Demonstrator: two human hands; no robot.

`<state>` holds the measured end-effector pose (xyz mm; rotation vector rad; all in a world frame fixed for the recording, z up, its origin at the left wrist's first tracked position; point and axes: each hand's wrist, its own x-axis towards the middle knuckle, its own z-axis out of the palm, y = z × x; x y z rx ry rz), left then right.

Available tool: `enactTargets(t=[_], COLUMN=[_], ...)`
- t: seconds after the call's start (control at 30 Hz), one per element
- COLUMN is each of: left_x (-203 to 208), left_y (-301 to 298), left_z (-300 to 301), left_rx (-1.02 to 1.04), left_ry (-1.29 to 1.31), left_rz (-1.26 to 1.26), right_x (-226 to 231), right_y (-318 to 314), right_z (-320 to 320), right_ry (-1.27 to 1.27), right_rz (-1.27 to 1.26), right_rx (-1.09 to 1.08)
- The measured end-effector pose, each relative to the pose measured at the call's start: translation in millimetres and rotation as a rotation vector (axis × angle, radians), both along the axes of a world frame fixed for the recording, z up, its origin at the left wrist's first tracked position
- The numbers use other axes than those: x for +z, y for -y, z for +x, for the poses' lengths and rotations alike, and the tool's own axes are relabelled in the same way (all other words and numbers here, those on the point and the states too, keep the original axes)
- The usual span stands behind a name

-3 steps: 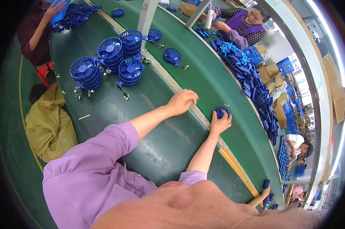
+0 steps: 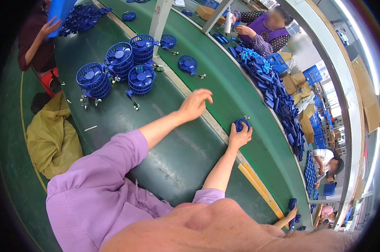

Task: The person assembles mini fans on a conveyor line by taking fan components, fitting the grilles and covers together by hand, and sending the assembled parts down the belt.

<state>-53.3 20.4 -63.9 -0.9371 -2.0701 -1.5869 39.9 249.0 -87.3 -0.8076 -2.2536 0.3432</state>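
My right hand point(image 2: 240, 137) grips a small round blue fan point(image 2: 241, 124) on the green conveyor belt, with a little circuit piece at its far side. My left hand point(image 2: 194, 105) hovers over the belt's pale near edge, fingers loosely bent and nothing in them. Beyond it, on the dark table, stand stacks of blue caged fans point(image 2: 92, 75) with wires and small circuit boards hanging off. Further along the belt lie single fans; the nearest single fan point(image 2: 187, 64) is past my left hand.
A metal post point(image 2: 159, 25) rises beside the fan stacks. Yellow strips point(image 2: 259, 189) lie along the belt's edge at the right, near another person's hand point(image 2: 287, 219). Across the belt, blue parts point(image 2: 278, 96) are heaped before a co-worker in purple. Another person at far left holds a blue bin point(image 2: 60, 17).
My left hand has moved slightly farther away, out toward the belt. My right hand keeps hold of the fan. The far-left person's blue bin has come lower.
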Motion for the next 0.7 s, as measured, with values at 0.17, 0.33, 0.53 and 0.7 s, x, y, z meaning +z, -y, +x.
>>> enactTargets(t=[0.17,0.33,0.53,0.7], left_x=[19.9,36.2,22.7,13.5], left_y=[8.8,42.6,83.5,83.2], left_z=[-89.9,-177.3,-236.6,-248.9], left_rx=[0.382,0.72,0.895,0.792], left_ry=[-0.201,0.045,0.359,0.612], left_rz=[-0.174,-0.677,-0.797,-0.823], right_x=[4.5,1.6,4.7,5.3], right_y=[7.1,8.3,8.5,6.7], right_z=[1.0,-0.3,-0.9,-1.1], right_ry=[0.028,0.013,0.023,0.045], right_rz=[-0.05,-0.059,-0.073,-0.067], right_rx=[0.014,0.036,0.034,0.015])
